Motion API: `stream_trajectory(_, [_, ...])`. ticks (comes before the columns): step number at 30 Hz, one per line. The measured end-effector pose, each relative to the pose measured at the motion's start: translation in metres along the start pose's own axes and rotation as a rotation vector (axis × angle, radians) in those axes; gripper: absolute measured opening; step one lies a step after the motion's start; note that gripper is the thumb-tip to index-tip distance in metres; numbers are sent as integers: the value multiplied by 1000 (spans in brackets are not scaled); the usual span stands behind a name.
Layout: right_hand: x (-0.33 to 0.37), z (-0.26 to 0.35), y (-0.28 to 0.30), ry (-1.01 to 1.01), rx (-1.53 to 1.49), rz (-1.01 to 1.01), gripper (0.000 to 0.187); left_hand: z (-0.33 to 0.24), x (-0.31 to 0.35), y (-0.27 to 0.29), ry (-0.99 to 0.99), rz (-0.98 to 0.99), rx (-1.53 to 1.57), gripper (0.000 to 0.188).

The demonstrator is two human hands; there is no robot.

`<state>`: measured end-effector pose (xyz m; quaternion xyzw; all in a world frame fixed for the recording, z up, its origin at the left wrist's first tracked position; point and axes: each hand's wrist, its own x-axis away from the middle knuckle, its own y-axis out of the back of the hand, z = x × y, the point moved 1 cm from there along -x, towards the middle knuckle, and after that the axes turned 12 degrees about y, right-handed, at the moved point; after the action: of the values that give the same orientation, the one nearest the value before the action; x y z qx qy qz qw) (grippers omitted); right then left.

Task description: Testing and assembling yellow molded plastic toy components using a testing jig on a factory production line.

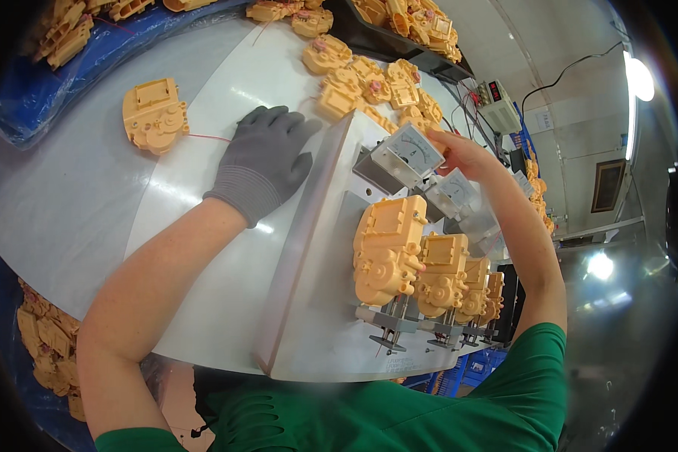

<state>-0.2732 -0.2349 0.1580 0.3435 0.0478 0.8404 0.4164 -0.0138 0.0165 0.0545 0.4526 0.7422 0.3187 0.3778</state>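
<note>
My left hand (267,154), in a grey glove, is held over the white table with its fingers stretched and spread. Left of it lies a yellow plastic gearbox-like housing (156,114), whose thin red wire (209,138) runs toward the glove. My bare right hand (459,155) reaches behind the nearest analog panel meter (410,154), close to a heap of yellow housings (369,84). The meter partly hides its fingers, so any grip is unclear. In front of the meters, a yellow housing (388,248) stands on a metal clamp (390,324), first in a row of several.
A second meter (456,193) stands beyond the first on the white bench fixture (309,279). At the back are a black bin (399,47) of housings and a power supply (497,105) with cables. Blue plastic sheeting (30,113) edges the table's left, with more housings (49,339) below.
</note>
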Motion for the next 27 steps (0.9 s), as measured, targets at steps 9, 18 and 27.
stream_trajectory(9, [-19,85,-78,304,57,298,45,6,-1,0,142,-384,76,60])
stream_trajectory(18, [-78,49,34,471,1044,-269,78,1,-3,-3,114,-355,69,60])
stream_trajectory(27, [-42,42,-38,178,542,-57,92,-4,1,2,47,-367,20,62])
